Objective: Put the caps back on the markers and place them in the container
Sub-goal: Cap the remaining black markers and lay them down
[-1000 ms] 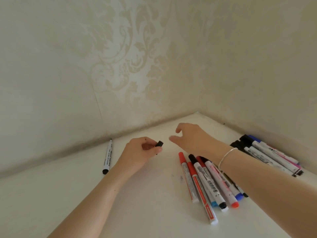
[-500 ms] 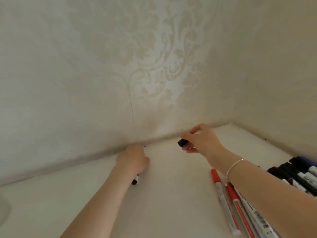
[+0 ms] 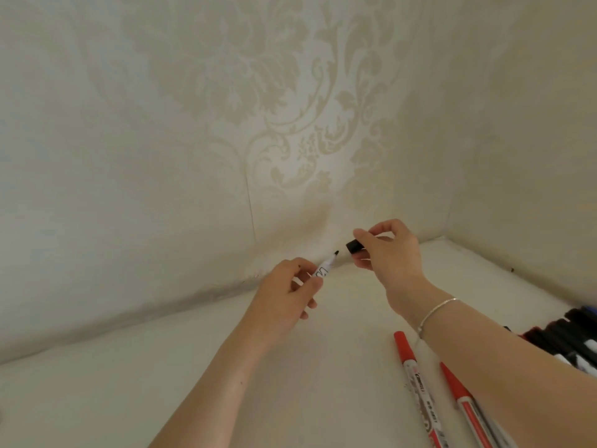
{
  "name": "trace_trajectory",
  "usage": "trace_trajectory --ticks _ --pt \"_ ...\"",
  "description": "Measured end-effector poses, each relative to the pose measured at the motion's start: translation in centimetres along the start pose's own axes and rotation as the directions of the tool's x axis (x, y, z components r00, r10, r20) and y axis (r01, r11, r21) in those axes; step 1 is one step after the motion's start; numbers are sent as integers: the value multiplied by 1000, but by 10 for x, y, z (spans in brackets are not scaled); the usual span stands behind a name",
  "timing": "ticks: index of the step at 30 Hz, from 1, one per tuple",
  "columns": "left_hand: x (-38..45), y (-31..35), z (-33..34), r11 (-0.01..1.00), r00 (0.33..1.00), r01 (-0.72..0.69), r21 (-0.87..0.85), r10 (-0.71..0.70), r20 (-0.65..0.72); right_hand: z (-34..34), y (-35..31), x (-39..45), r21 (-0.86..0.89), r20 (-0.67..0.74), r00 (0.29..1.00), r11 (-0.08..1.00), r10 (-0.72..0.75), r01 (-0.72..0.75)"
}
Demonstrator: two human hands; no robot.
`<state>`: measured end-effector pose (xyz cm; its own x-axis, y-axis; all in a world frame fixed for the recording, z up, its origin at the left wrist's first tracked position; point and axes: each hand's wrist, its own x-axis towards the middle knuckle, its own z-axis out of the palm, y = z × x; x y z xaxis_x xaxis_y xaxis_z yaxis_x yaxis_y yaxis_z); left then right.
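Observation:
My left hand (image 3: 290,292) grips an uncapped white marker (image 3: 324,268), its black tip pointing up and to the right. My right hand (image 3: 389,250) pinches a black cap (image 3: 353,246), held a short gap away from the marker's tip. The cap's open end faces the tip. Most of the marker's barrel is hidden inside my left fist. No container shows in this view.
Two red-capped markers (image 3: 416,383) (image 3: 465,402) lie on the white table at the lower right. A bunch of dark-capped markers (image 3: 568,337) lies at the right edge, partly behind my right forearm. Patterned walls meet in a corner close behind my hands.
My left hand has lifted the marker off the table and turned its tip up. My right hand holds the cap near that tip. The view has shifted left, hiding most markers.

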<state>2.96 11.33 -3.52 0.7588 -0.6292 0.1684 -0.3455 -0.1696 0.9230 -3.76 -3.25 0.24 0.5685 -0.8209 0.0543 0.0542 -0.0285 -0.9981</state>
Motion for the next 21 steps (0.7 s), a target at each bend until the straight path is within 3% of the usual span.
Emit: trace_trajectory --ticks 3,8,17,21 --pt "1 -2 -1 996 998 -62 65 62 -5 1 1 1 90 47 998 995 36 -40" --pt "1 -4 -2 985 996 -83 153 85 -4 4 5 -1 85 120 991 995 50 -61" --pt "1 -8 -6 989 995 -62 133 72 -73 5 5 1 99 130 987 989 98 -111" --pt "2 -11 -9 994 985 -52 96 67 -160 1 0 4 56 286 943 980 168 -191"
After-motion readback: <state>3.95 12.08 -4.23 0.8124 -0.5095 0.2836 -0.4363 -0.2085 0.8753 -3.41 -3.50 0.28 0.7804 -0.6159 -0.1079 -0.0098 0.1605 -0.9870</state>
